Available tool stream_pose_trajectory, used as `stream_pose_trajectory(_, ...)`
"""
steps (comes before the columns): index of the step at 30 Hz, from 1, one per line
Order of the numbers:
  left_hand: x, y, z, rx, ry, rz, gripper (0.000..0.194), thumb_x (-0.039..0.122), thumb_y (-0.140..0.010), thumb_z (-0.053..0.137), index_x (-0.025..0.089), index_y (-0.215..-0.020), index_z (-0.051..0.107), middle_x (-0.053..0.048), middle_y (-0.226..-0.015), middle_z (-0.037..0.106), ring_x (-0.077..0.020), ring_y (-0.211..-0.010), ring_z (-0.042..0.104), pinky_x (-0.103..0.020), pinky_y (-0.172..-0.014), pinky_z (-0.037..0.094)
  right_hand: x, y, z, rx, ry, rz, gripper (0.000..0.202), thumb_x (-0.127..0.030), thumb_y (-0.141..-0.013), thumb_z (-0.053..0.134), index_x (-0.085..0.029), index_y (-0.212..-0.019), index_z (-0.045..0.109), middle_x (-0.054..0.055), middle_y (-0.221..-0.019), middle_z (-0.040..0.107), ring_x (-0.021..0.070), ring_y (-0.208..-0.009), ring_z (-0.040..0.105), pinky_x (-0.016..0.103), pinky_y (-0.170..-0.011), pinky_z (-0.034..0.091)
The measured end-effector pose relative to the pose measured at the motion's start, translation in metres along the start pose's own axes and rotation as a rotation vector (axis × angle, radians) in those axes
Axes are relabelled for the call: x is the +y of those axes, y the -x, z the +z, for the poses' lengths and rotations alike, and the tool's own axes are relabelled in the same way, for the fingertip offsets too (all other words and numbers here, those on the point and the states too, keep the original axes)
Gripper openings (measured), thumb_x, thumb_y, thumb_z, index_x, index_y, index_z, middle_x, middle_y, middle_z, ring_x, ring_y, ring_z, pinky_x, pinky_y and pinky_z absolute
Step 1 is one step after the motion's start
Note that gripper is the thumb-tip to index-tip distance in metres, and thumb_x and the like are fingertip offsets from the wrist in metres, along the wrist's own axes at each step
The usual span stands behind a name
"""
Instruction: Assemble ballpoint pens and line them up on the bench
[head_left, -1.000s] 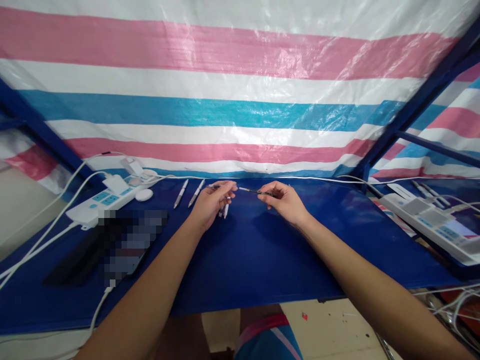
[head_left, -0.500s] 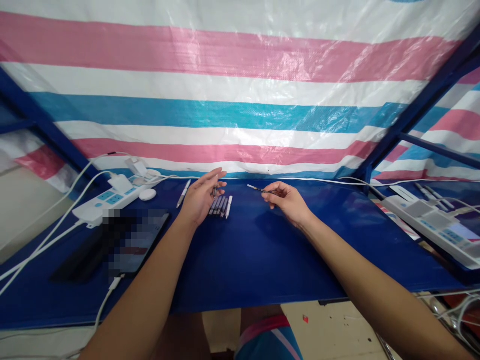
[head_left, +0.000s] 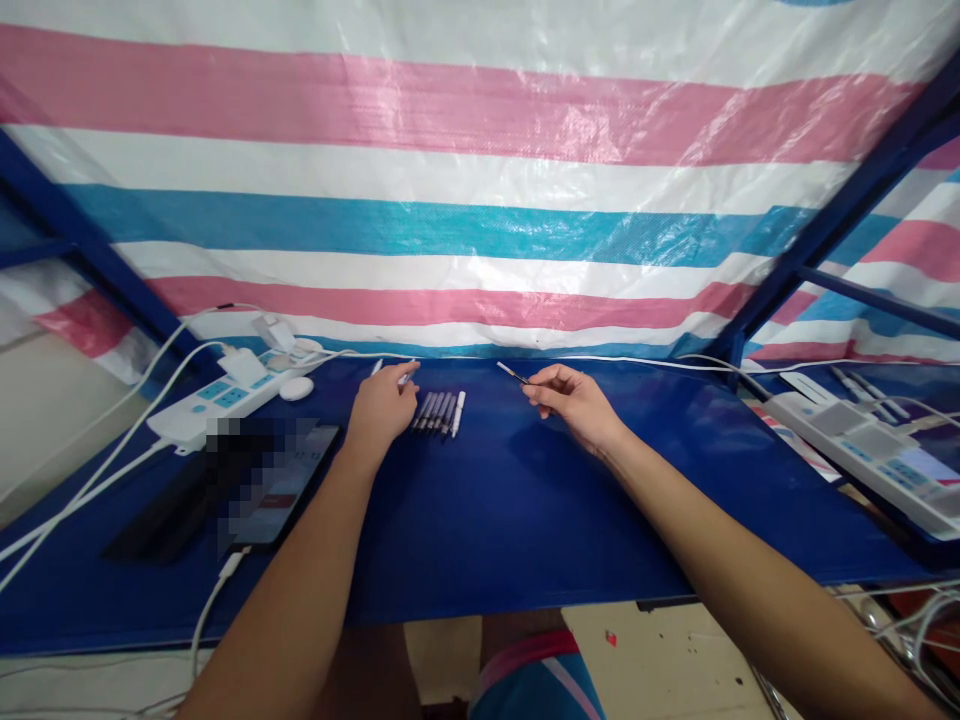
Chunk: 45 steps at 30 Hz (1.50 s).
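My right hand (head_left: 566,400) pinches a thin pen refill (head_left: 511,373) above the table; its pale end points up and left. At the left, my left hand (head_left: 381,405) is low over the table, closed on a slim, light pen barrel (head_left: 407,378) that shows only in part between the fingers. A white pen (head_left: 377,367) lies just behind that hand, mostly covered by it. Between my hands lies a neat row of several see-through, dark-tipped pen barrels (head_left: 435,412), with a white pen cap or tube (head_left: 458,414) at its right end.
A white power strip (head_left: 217,400) with plugs and cables stands at the left, near a round white piece (head_left: 296,389). A phone (head_left: 289,490) lies beside my left forearm. At the right are a grey tray (head_left: 870,450) and more pens (head_left: 870,395). A striped sheet (head_left: 480,230) hangs behind.
My left hand has moved left and down from above the pen row, turning palm down, and the row shows more fully. My right hand has barely moved; the refill is tilted slightly more.
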<state>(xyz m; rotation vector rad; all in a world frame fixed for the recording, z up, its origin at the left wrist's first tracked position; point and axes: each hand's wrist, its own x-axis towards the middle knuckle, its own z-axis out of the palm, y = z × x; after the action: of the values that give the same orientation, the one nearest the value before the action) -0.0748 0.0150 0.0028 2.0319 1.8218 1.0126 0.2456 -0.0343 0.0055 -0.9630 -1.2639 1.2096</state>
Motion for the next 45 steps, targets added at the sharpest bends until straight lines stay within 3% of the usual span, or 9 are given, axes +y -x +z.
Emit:
stream_pose_trajectory(4, -0.004, 0.002, 0.003, 0.012, -0.181, 0.064, 0.039, 0.022, -0.089, 0.065, 0.024, -0.124, 0.083, -0.011, -0.121, 0.082, -0.0333, -0.108, 0.076, -0.043, -0.103, 0.057, -0.002, 0.0, -0.001, 0.003, -0.009, 0.021, 0.038, -0.044, -0.07, 0.097, -0.022, -0.089, 0.073, 0.002, -0.084, 0.072, 0.017, -0.075, 0.064, 0.03, -0.063, 0.051)
stream_pose_trajectory(8, -0.011, 0.0, 0.011, 0.044, -0.166, 0.14, 0.032, 0.021, -0.086, 0.066, 0.022, -0.111, 0.086, -0.014, -0.111, 0.083, -0.0373, -0.101, 0.077, -0.049, -0.1, 0.059, -0.003, 0.001, -0.001, -0.018, -0.018, 0.025, 0.036, -0.045, -0.072, 0.097, -0.022, -0.088, 0.073, 0.002, -0.083, 0.072, 0.0165, -0.074, 0.063, 0.03, -0.064, 0.051)
stream_pose_trajectory(18, -0.005, 0.002, 0.013, 0.036, -0.101, 0.175, 0.037, 0.018, -0.083, 0.064, 0.019, -0.117, 0.081, -0.014, -0.111, 0.081, -0.0342, -0.098, 0.075, -0.046, -0.102, 0.056, -0.003, 0.001, -0.002, -0.041, -0.025, 0.005, 0.039, -0.05, -0.078, 0.093, -0.023, -0.092, 0.07, 0.006, -0.1, 0.081, 0.0144, -0.072, 0.059, 0.03, -0.067, 0.048)
stream_pose_trajectory(22, 0.012, 0.006, 0.008, 0.045, -0.012, 0.168, 0.034, 0.02, -0.088, 0.065, 0.018, -0.119, 0.079, -0.015, -0.115, 0.079, -0.0319, -0.096, 0.074, -0.044, -0.095, 0.057, -0.004, 0.002, -0.001, -0.045, -0.063, -0.02, 0.053, -0.05, -0.081, 0.092, -0.025, -0.121, 0.068, 0.008, -0.105, 0.083, 0.0182, -0.08, 0.067, 0.032, -0.068, 0.051)
stream_pose_trajectory(25, 0.034, 0.012, 0.004, 0.121, 0.234, 0.181, 0.041, 0.027, -0.097, 0.064, 0.02, -0.137, 0.07, -0.012, -0.125, 0.077, -0.0279, -0.1, 0.073, -0.036, -0.084, 0.057, -0.007, 0.003, 0.001, -0.076, -0.076, -0.02, 0.083, -0.047, -0.083, 0.09, -0.029, -0.154, 0.052, 0.008, -0.11, 0.082, 0.0234, -0.091, 0.074, 0.036, -0.073, 0.056)
stream_pose_trajectory(27, 0.047, 0.017, 0.004, 0.134, 0.369, 0.207, 0.042, 0.032, -0.099, 0.066, 0.023, -0.14, 0.069, -0.01, -0.124, 0.077, -0.027, -0.102, 0.072, -0.033, -0.081, 0.056, -0.009, 0.004, 0.001, -0.098, -0.073, -0.015, 0.091, -0.046, -0.084, 0.089, -0.031, -0.162, 0.043, 0.007, -0.111, 0.082, 0.0254, -0.096, 0.076, 0.038, -0.076, 0.059)
stream_pose_trajectory(34, 0.059, 0.024, 0.01, 0.043, 0.403, 0.272, 0.039, 0.034, -0.1, 0.067, 0.024, -0.138, 0.071, -0.01, -0.119, 0.077, -0.0267, -0.101, 0.071, -0.034, -0.081, 0.055, -0.009, 0.005, 0.001, -0.116, -0.021, -0.009, 0.063, -0.051, -0.088, 0.085, -0.027, -0.14, 0.059, 0.006, -0.1, 0.081, 0.0243, -0.082, 0.079, 0.037, -0.069, 0.062)
stream_pose_trajectory(40, 0.059, 0.025, 0.012, 0.012, 0.428, 0.276, 0.036, 0.036, -0.099, 0.069, 0.026, -0.133, 0.074, -0.009, -0.116, 0.077, -0.0264, -0.098, 0.071, -0.035, -0.081, 0.056, -0.006, 0.004, 0.0, -0.105, 0.004, -0.009, 0.067, -0.054, -0.081, 0.091, -0.028, -0.132, 0.056, 0.003, -0.094, 0.078, 0.0235, -0.079, 0.078, 0.037, -0.067, 0.064)
stream_pose_trajectory(45, 0.06, 0.027, 0.014, 0.007, 0.365, 0.296, 0.035, 0.036, -0.101, 0.066, 0.025, -0.133, 0.075, -0.01, -0.117, 0.078, -0.027, -0.1, 0.073, -0.036, -0.084, 0.056, -0.004, 0.001, -0.003, -0.063, 0.097, -0.055, 0.065, -0.053, -0.077, 0.094, -0.027, -0.123, 0.056, -0.003, -0.078, 0.072, 0.0172, -0.06, 0.069, 0.033, -0.058, 0.06)
